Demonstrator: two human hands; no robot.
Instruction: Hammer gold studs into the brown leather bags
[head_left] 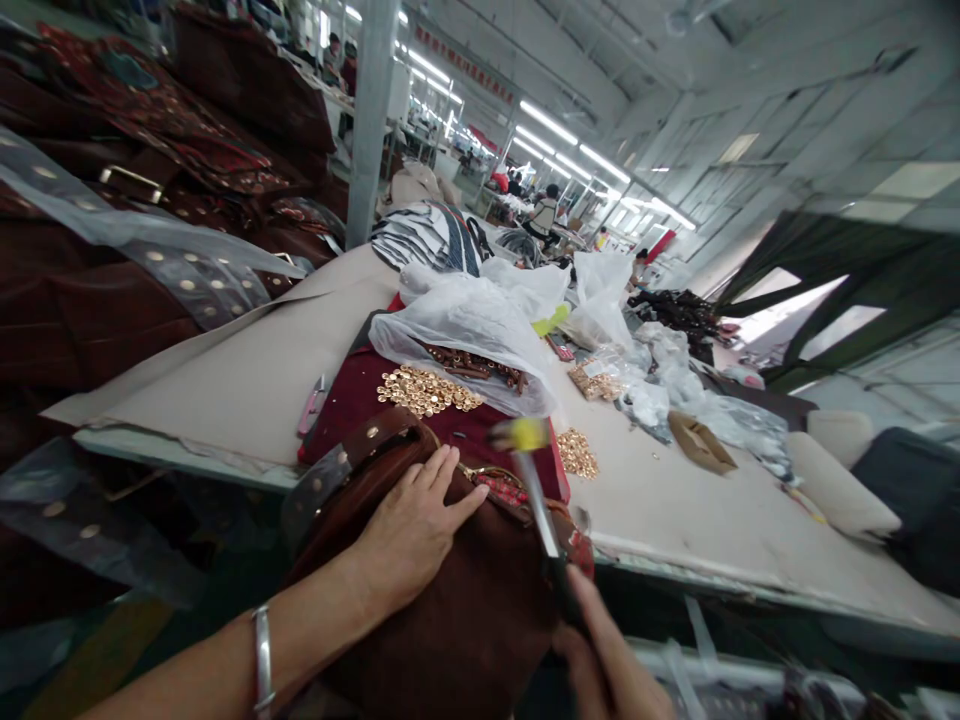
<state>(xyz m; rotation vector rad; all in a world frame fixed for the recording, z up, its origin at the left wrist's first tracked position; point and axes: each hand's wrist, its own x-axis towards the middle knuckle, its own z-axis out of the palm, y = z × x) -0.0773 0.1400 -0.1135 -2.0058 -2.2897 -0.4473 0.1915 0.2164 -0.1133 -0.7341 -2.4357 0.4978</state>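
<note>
Head view: left hand (416, 530) released, spread flat on a brown leather bag (442, 620), with a silver bangle (262, 660) on the wrist. Bag at the near edge of the worktop (225, 370), at 6 o'clock in the frame. Right hand (607, 650) at the bag's 4 o'clock, clenched around the metal handle of a hammer (541, 500), its blurred yellow head at the bag's 1 o'clock, clear of the leather. Studded strap (352, 465) across the bag's top, at 11 o'clock from the left hand. Beyond the bag, at 12 o'clock, red cloth (352, 395) under a heap of gold studs (427, 390) and white plastic (465, 335). Pink cutter (311, 405) at the cloth's 9 o'clock. Smaller stud heap (576, 452) on the bare worktop at 1 o'clock. Stacked brown bags (97, 310) at 9 o'clock. Distant seated worker (544, 212) at 12 o'clock.
</note>
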